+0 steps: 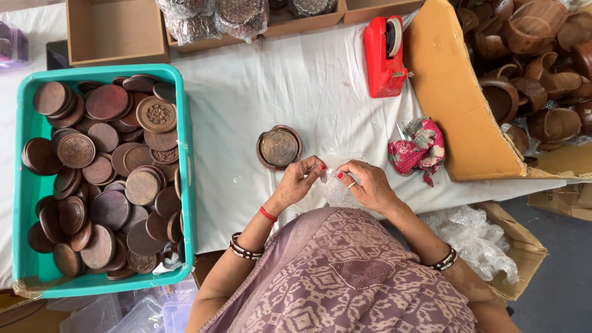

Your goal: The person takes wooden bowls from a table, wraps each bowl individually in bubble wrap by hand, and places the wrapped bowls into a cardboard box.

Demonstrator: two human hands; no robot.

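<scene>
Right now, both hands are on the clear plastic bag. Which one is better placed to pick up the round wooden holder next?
Probably the left hand: the wooden holder lies just beyond it, left of centre. The right hand sits farther off and also pinches the clear bag.

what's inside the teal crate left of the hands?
The teal crate holds a loose heap of round dark wooden discs, some carved on top. The lower layers and the crate's floor are covered, apart from a pale scrap at the near corner.

garment point(345, 283): mauve cloth, pale geometric print | left hand point(300, 179): red nails, red thread band just above the garment's edge, dark beaded bangle beside it | right hand point(370, 184): red nails, finger ring, beaded bangle point(445, 259)
</scene>
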